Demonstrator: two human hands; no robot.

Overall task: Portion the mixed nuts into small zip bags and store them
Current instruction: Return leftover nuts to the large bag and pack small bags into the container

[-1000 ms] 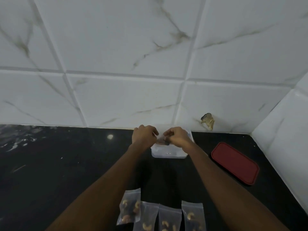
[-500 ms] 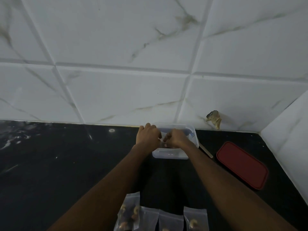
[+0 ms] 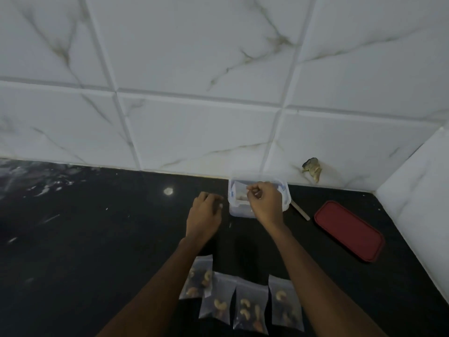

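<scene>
A small clear plastic container [image 3: 239,211] stands on the black counter by the wall. My right hand [image 3: 266,203] hovers over it with curled fingers, thumb and forefinger pinching the top of a clear zip bag [image 3: 239,193] that sits inside the container. My left hand [image 3: 205,212] rests just left of the container, fingers loosely curled and holding nothing. Several small zip bags of cashews and dark nuts [image 3: 250,310] lie in a row near the counter's front edge, between my forearms.
A red lid [image 3: 348,231] lies flat to the right of the container, with a thin wooden stick [image 3: 300,210] between them. A white tiled wall runs behind, and a side wall closes the right corner. A dried scrap [image 3: 312,169] sticks to the wall.
Both hands were pinching the bag together above the container. The left hand has since let go and moved left to the counter, while the right hand stays over the container.
</scene>
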